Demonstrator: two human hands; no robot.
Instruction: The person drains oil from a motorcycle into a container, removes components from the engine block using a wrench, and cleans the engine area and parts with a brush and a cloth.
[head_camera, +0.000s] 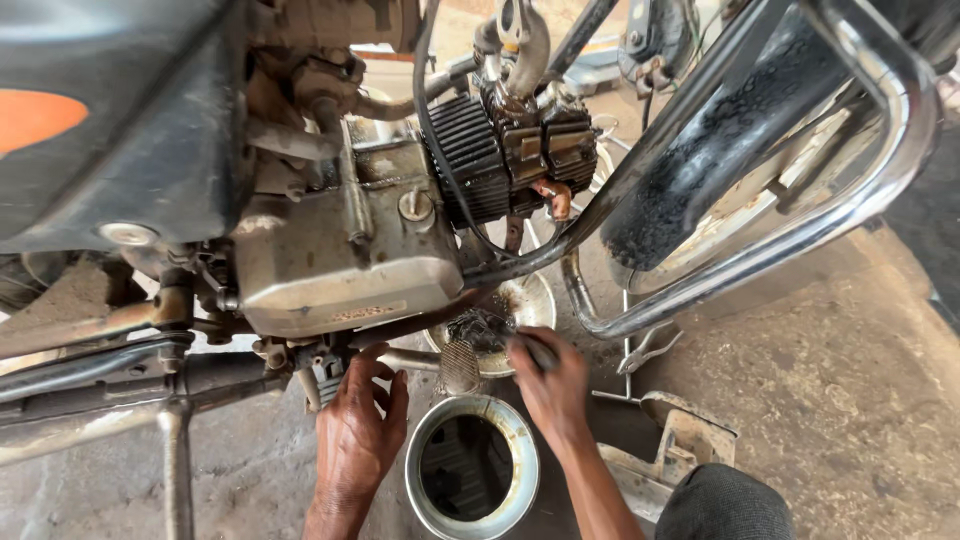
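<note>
I see both hands low in the centre of the frame, under the motorcycle engine (345, 250). My left hand (358, 432) is open, fingers spread and reaching up toward the underside of the engine case, near the footrest bar (410, 358). My right hand (550, 385) is curled shut around a small dark tool (535, 350), whose shape I cannot make out, its knuckles just beside the rim of the metal bowl (530, 300).

That bowl sits on the floor beneath the engine and holds dark, oily residue. Nearer the bottom edge, between my two forearms, stands a round metal tin (420, 470), open at the top with a dark inside; I cannot tell what it holds.

The floor (850, 380) is rough, stained concrete, grimy around the bowl. Above, the finned cylinder (475, 155) sits at upper centre, chrome crash bars (800, 240) sweep across the right, and the dark fuel tank (120, 110) fills the upper left.
</note>
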